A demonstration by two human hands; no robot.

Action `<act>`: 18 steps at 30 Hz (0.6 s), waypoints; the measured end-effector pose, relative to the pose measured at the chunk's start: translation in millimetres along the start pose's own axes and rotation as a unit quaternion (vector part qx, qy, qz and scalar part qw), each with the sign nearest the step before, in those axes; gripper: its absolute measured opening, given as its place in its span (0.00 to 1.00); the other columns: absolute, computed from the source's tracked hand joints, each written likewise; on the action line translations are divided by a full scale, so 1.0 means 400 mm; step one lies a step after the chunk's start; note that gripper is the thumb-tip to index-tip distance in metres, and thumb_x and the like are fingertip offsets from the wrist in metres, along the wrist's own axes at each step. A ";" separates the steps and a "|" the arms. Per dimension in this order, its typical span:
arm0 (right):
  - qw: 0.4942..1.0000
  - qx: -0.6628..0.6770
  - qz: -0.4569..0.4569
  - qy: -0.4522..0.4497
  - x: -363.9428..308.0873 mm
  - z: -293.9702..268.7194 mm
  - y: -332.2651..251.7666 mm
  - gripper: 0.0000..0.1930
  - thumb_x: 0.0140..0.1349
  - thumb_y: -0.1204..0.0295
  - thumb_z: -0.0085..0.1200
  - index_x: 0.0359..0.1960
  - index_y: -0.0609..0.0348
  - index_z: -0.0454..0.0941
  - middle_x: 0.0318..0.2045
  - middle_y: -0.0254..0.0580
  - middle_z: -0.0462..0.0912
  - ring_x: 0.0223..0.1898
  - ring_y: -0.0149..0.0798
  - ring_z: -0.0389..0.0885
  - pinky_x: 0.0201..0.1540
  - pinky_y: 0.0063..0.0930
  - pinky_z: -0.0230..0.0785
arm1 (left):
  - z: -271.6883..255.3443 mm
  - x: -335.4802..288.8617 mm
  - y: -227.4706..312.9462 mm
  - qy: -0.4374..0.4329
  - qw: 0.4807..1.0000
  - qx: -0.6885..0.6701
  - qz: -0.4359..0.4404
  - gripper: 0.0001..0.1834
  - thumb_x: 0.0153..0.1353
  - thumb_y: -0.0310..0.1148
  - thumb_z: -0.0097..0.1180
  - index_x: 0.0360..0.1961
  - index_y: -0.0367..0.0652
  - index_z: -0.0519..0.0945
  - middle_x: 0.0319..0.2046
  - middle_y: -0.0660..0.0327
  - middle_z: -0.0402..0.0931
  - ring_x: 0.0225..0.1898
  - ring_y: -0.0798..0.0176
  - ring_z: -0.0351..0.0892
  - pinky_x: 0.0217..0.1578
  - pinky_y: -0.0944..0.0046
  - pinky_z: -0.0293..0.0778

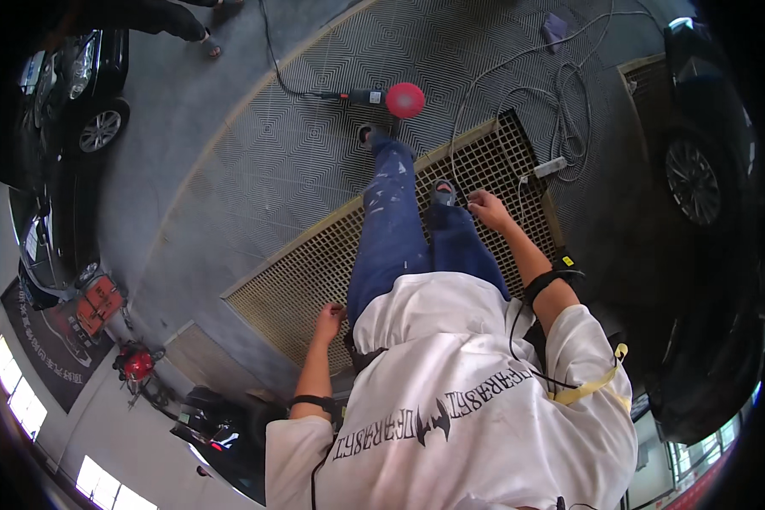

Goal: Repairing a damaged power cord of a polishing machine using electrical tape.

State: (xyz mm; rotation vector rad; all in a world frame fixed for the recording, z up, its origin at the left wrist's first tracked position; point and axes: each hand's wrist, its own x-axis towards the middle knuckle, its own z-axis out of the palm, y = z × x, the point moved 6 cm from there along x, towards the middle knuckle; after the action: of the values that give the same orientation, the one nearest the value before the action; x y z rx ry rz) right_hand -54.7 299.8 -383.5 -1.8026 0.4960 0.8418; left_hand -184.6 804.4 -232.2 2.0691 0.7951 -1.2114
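Observation:
My left hand (331,321) hangs beside my left hip, over a floor grating (289,289). Its fingers are too small and partly turned away to read. Ahead of my right thigh, my right hand (487,208) has its fingers curled together above the grating. Whether anything lies between them is hidden. A white cable (454,153) runs down close to that hand. Beyond my feet, a polisher (367,97) with a round red pad (405,100) lies on the ribbed floor tiles (272,161), apart from both hands. Its black cord (274,68) trails away to the far left.
A white power strip (550,167) and looped cable (569,110) lie right of the grating. Dark cars stand at the left (68,161) and right (688,255). A red motorcycle (136,364) is at the lower left. Another person's legs (174,21) show at the far left.

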 end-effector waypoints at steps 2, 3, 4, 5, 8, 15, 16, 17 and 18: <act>1.000 0.009 0.001 -0.010 0.004 -0.019 -0.062 0.19 0.57 0.68 0.57 0.49 0.64 0.75 0.37 0.45 0.83 0.37 0.36 0.82 0.41 0.29 0.74 | -0.003 0.060 0.057 -0.018 1.000 0.019 0.007 0.16 0.61 0.35 0.57 0.45 0.33 0.77 0.38 0.51 0.81 0.39 0.57 0.82 0.41 0.60 0.76; 1.000 0.023 -0.004 -0.020 0.007 -0.019 -0.096 0.19 0.57 0.68 0.57 0.50 0.64 0.75 0.37 0.45 0.83 0.38 0.36 0.82 0.41 0.30 0.74 | -0.005 0.093 0.099 -0.023 0.998 0.053 0.017 0.16 0.60 0.34 0.58 0.45 0.34 0.77 0.40 0.49 0.80 0.41 0.54 0.81 0.42 0.59 0.75; 1.000 0.016 -0.004 -0.018 0.011 -0.024 -0.113 0.19 0.57 0.68 0.57 0.50 0.64 0.75 0.37 0.45 0.83 0.38 0.36 0.82 0.41 0.30 0.74 | -0.012 0.148 0.168 -0.025 0.995 0.086 0.034 0.16 0.60 0.33 0.58 0.45 0.34 0.76 0.41 0.47 0.80 0.43 0.51 0.81 0.44 0.57 0.75; 0.999 0.038 0.021 0.006 0.000 -0.036 -0.119 0.19 0.57 0.68 0.56 0.49 0.64 0.76 0.36 0.44 0.83 0.37 0.36 0.82 0.41 0.30 0.74 | -0.033 0.193 0.232 -0.024 0.989 0.136 0.051 0.16 0.59 0.33 0.59 0.45 0.35 0.77 0.41 0.46 0.80 0.43 0.50 0.80 0.44 0.57 0.74; 0.998 0.032 0.054 0.007 0.012 -0.133 -0.085 0.16 0.61 0.68 0.53 0.47 0.66 0.76 0.35 0.43 0.83 0.35 0.34 0.81 0.39 0.28 0.74 | -0.085 0.289 0.541 -0.087 0.944 0.220 0.229 0.16 0.58 0.35 0.60 0.42 0.36 0.76 0.39 0.44 0.79 0.42 0.47 0.79 0.45 0.56 0.73; 0.992 0.000 0.112 0.061 0.090 -0.316 -0.174 0.15 0.62 0.69 0.52 0.48 0.65 0.75 0.33 0.42 0.82 0.34 0.33 0.82 0.33 0.26 0.73 | -0.462 0.361 1.135 0.049 0.939 -0.046 0.338 0.18 0.62 0.43 0.57 0.43 0.39 0.76 0.38 0.57 0.80 0.36 0.62 0.80 0.40 0.63 0.75; 0.993 -0.003 0.109 0.054 0.105 -0.326 -0.222 0.15 0.62 0.69 0.52 0.48 0.65 0.75 0.33 0.42 0.82 0.34 0.33 0.82 0.33 0.26 0.73 | -0.521 0.345 1.170 0.085 0.935 -0.039 0.342 0.17 0.63 0.43 0.56 0.43 0.39 0.76 0.38 0.57 0.80 0.37 0.62 0.80 0.40 0.63 0.75; 0.995 0.022 0.089 0.049 0.135 -0.334 -0.279 0.16 0.61 0.70 0.53 0.47 0.66 0.75 0.34 0.44 0.83 0.34 0.34 0.82 0.36 0.28 0.74 | -0.566 0.342 1.166 0.097 0.936 -0.042 0.337 0.17 0.63 0.43 0.56 0.43 0.39 0.76 0.38 0.57 0.80 0.37 0.62 0.80 0.40 0.63 0.75; 0.996 0.044 0.069 0.047 0.170 -0.353 -0.323 0.16 0.60 0.70 0.53 0.47 0.68 0.75 0.35 0.46 0.83 0.35 0.36 0.83 0.39 0.30 0.74 | -0.606 0.346 1.163 0.115 0.938 -0.055 0.323 0.17 0.63 0.42 0.56 0.43 0.38 0.76 0.38 0.57 0.80 0.37 0.61 0.81 0.41 0.63 0.75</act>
State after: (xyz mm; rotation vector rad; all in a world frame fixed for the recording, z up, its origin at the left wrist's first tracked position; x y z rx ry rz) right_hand 122.1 221.4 -321.3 -1.7473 0.7152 0.8172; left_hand 346.8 715.9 -167.0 2.1480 0.2217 -0.5579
